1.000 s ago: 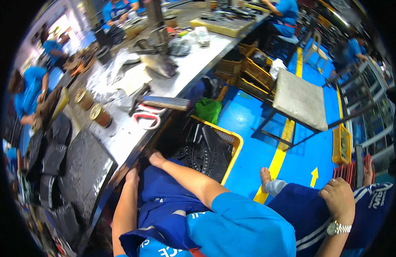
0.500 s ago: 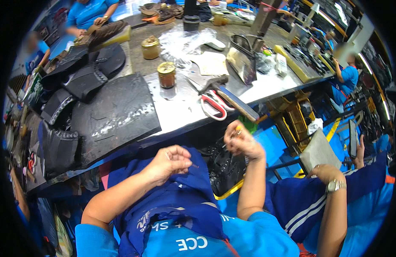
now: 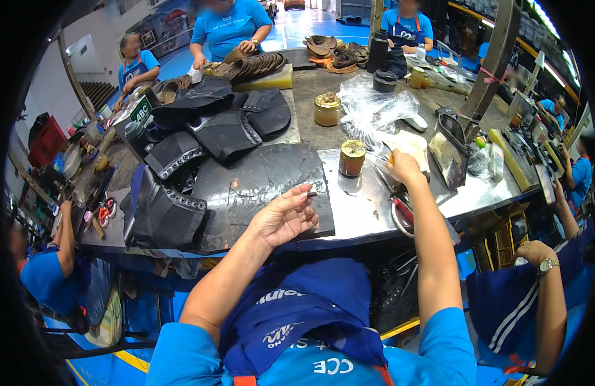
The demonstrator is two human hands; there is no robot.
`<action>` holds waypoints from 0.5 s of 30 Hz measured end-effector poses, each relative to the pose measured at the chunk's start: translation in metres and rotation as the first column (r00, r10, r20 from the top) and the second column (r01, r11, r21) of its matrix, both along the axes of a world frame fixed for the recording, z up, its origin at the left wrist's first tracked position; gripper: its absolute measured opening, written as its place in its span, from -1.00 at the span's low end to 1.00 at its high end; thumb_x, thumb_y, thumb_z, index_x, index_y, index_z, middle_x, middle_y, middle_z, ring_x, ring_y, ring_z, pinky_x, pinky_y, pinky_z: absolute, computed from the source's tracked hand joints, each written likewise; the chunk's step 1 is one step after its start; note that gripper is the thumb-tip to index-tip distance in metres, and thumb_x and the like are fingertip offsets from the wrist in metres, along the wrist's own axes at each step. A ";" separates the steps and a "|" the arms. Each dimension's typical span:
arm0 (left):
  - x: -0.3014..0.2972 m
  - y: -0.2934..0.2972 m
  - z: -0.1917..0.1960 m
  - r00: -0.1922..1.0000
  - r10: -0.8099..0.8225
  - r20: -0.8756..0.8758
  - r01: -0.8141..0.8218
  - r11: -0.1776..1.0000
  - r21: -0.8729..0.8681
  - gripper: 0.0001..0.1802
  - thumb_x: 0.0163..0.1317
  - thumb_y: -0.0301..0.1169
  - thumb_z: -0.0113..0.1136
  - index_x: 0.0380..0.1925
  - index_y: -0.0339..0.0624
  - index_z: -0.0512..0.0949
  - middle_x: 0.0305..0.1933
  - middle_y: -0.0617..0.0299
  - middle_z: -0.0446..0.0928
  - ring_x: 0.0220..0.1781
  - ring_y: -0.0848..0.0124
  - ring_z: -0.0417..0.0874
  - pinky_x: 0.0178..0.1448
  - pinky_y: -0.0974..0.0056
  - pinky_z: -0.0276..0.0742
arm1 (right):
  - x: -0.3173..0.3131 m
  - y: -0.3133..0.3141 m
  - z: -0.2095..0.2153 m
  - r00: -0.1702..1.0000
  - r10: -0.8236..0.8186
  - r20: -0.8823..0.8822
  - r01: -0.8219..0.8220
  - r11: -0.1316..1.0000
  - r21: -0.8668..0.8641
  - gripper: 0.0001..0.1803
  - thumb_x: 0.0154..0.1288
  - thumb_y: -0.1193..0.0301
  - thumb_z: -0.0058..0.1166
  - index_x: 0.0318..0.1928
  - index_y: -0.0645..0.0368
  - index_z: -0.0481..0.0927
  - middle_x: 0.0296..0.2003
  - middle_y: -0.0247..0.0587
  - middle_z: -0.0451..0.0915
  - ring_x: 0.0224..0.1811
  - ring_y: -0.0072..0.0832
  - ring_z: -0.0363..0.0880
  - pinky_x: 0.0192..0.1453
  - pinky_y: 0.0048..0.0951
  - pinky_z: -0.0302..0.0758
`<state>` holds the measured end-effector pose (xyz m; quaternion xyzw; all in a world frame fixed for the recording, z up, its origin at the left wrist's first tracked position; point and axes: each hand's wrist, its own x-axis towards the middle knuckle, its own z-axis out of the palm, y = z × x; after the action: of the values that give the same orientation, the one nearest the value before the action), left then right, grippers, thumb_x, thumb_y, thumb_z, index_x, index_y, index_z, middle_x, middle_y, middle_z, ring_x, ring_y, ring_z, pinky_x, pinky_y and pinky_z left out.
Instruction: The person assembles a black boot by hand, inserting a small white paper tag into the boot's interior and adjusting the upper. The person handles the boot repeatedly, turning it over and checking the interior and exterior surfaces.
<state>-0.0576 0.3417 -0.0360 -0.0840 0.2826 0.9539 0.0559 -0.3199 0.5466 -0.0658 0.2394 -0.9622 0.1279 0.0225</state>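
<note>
My left hand (image 3: 284,217) pinches a small dark strip (image 3: 312,193) between thumb and fingertips, above the near edge of a dark cutting board (image 3: 265,177). Farther right, my right hand (image 3: 405,168) is closed over the table, with a small orange-yellow tip (image 3: 388,157) showing at its fingers; the rest of that thing is hidden. Beneath this hand and forearm lie red-handled scissors (image 3: 402,215), partly covered. Left of the hand stands a glass jar of amber stuff (image 3: 353,161). A cream-coloured flat piece (image 3: 410,147) lies just beyond it.
Black boot uppers (image 3: 227,134) are piled on the left. A second jar (image 3: 327,110) and a crumpled clear plastic bag (image 3: 368,106) lie farther back. A metal post (image 3: 497,58) rises at the right. A person's arm (image 3: 547,283) is close on my right; other people work around the table.
Both hands have moved up from in front of my apron to over the table, the right one reaching beside the amber jar. The view has shifted, showing more of the room beyond.
</note>
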 end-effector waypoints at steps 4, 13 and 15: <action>-0.008 -0.009 -0.004 0.999 -0.028 0.025 0.026 0.997 0.076 -0.70 0.06 -0.49 0.16 -0.15 -0.13 0.42 -0.32 0.29 0.44 -0.34 0.46 0.46 -0.02 0.18 0.42 | -0.002 0.007 -0.014 0.991 -0.051 -0.124 0.054 0.998 0.022 -0.55 -0.04 0.10 0.14 -0.32 0.26 0.51 -0.30 0.13 0.50 -0.19 -0.09 0.49 -0.13 -0.18 0.41; -0.018 -0.007 -0.008 0.998 -0.068 0.012 0.067 0.995 0.073 -0.68 0.06 -0.50 0.15 -0.13 -0.12 0.42 -0.25 0.22 0.46 -0.33 0.44 0.47 -0.03 0.18 0.43 | 0.055 0.009 0.034 0.982 -0.008 -0.190 -0.056 0.943 -0.327 -0.77 0.01 0.36 0.13 -0.37 0.27 0.52 -0.36 -0.06 0.50 -0.29 -0.23 0.52 -0.18 -0.30 0.41; -0.016 -0.005 -0.005 0.998 -0.059 -0.016 0.060 0.997 0.044 -0.68 0.07 -0.50 0.14 -0.12 -0.11 0.41 -0.25 0.21 0.47 -0.33 0.43 0.49 -0.03 0.18 0.43 | 0.081 0.009 0.038 0.986 0.161 0.045 -0.105 0.805 -0.583 -0.82 0.03 0.41 0.10 -0.37 0.27 0.53 -0.38 -0.10 0.50 -0.31 -0.33 0.50 -0.19 -0.36 0.40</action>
<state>-0.0737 0.3363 -0.0414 -0.0670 0.2641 0.9585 0.0840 -0.2389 0.5551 -0.0278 0.2818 -0.8585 0.4264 0.0407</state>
